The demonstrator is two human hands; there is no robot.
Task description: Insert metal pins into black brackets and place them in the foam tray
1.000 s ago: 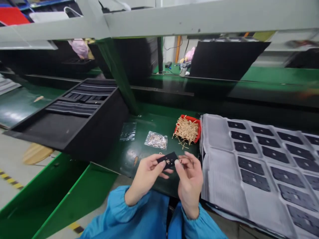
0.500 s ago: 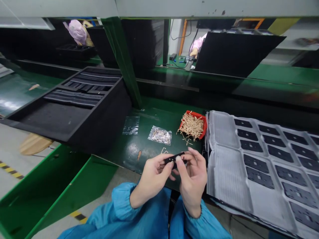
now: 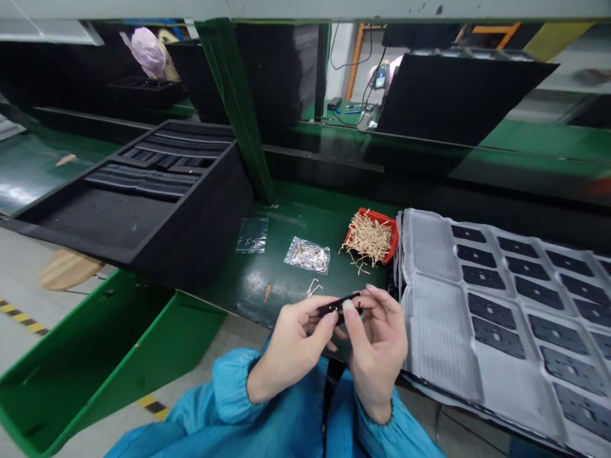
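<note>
A small black plastic part (image 3: 335,306) is held between both hands above the table's front edge. My left hand (image 3: 298,340) pinches its left end between thumb and fingers. The thumb of my right hand (image 3: 377,346) presses on its face, with the fingers curled behind its right end. Beyond the hands lie a few thin cream pieces (image 3: 314,287) and a clear bag of small metal pieces (image 3: 308,256). A red tray (image 3: 393,240) heaped with cream-coloured pieces (image 3: 366,238) stands to the right of the bag.
White moulded trays (image 3: 439,337) with flat black plates (image 3: 496,337) fill the right side. A large black box (image 3: 191,222) of dark strips stands left, above a green bin (image 3: 157,356). An empty-looking clear bag (image 3: 252,235) lies beside the box. Across the bench, a person's pink sleeve (image 3: 395,65) shows.
My right hand has shifted slightly right and its thumb has moved a little along the black part. Both hands still hold it. Across the bench, a handheld device has come up beside the pink sleeve.
</note>
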